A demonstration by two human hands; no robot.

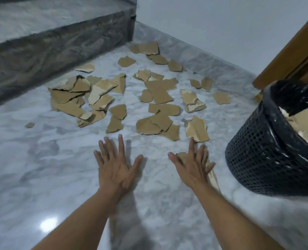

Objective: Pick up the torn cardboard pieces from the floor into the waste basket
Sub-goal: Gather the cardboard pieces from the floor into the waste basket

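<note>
Several torn brown cardboard pieces [160,92] lie scattered over the marble floor [41,159] in front of me. My left hand [116,165] is spread flat, palm down, over bare floor and holds nothing. My right hand [192,166] is also spread with fingers apart, over one cardboard piece [212,175] that shows under its palm and beside the wrist; its fingertip nearly touches another piece [197,129]. A black mesh waste basket [263,159] with a black bag liner stands at the right, with some cardboard inside.
A dark stone step [50,47] rises at the left and back. A white wall [212,29] with a marble skirting closes the far side. A wooden door frame [290,56] stands behind the basket. One small scrap [29,125] lies apart at the left.
</note>
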